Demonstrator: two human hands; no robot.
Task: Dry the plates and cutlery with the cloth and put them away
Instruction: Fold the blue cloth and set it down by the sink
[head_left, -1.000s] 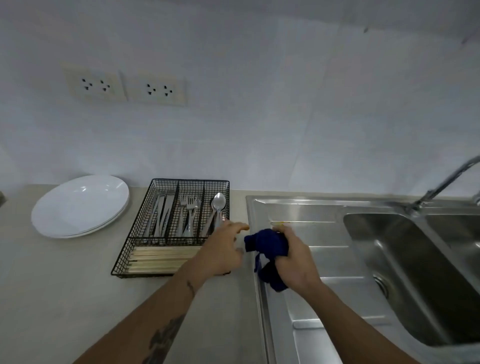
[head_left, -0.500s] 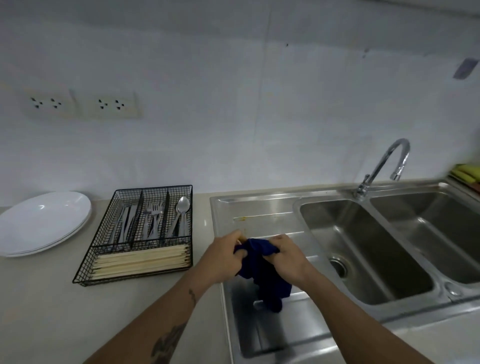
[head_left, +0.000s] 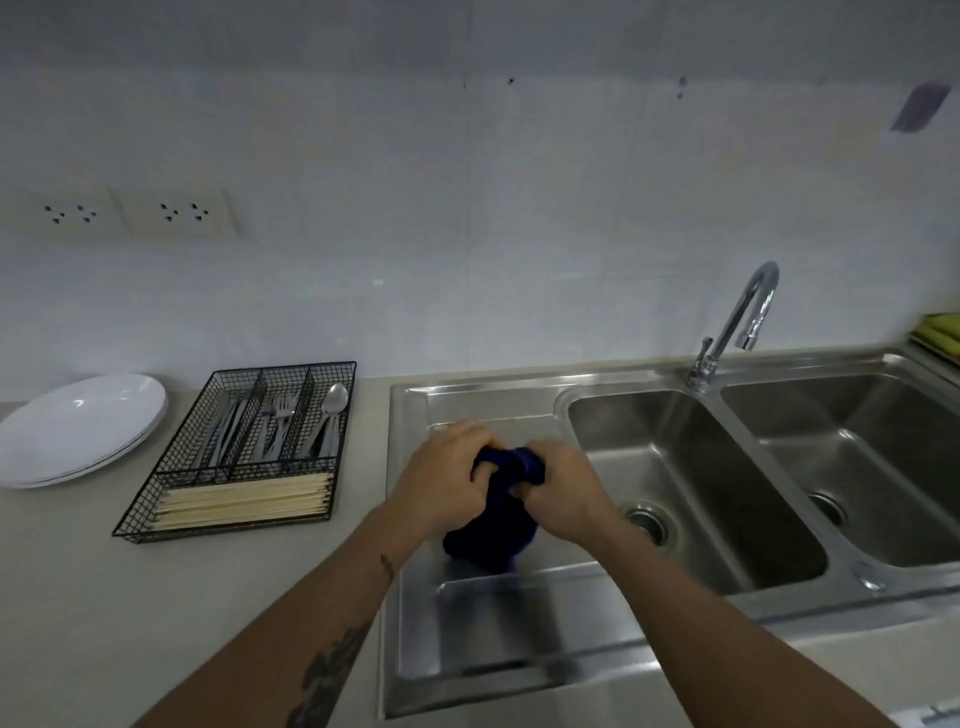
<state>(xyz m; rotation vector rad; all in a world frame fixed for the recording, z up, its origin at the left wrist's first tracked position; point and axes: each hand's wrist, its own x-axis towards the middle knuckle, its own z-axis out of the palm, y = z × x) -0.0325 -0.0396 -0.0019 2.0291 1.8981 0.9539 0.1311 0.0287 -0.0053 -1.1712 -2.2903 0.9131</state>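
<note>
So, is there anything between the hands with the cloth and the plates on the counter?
Yes. The wire cutlery basket sits on the counter between the plates at far left and the left hand and right hand, which both grip the blue cloth over the sink's draining board.

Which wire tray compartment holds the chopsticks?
The long front compartment of the wire tray, nearest the person. It runs crosswise; the three narrow back compartments hold metal cutlery.

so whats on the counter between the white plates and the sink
The head view shows a black wire cutlery tray between the white plates and the sink, holding cutlery and chopsticks.
</note>
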